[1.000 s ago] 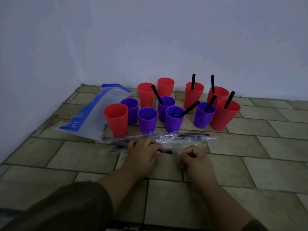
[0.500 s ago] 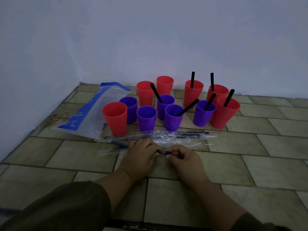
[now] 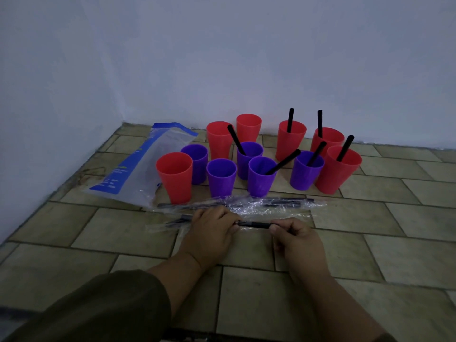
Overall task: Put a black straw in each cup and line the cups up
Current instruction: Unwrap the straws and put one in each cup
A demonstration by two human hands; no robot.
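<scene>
A black straw [image 3: 254,224] is held level just above the tiled floor [image 3: 370,255], between the two hands: the right hand [image 3: 297,239] is pinched shut on its bare end, while the left hand [image 3: 213,230] is closed over the other end and the clear wrapper [image 3: 162,227] trailing from it. The step in hand is judged to be the freeing of one straw from its sleeve. Just beyond, a clear packet of straws [image 3: 261,203] is laid across the floor, touching the front cups. Eleven cups are counted: six are already fitted with straws, among them the right-hand red cup [image 3: 336,169]; five are still empty, the nearest being the front red cup [image 3: 175,176] and the purple cup [image 3: 221,176] beside it. For the next move, the straw must be lifted over the packet and dropped into an empty cup without the rims being knocked. A blue-printed plastic bag [image 3: 138,169] crowds the left, near the wall corner; open floor is left on the right for the lining-up.
</scene>
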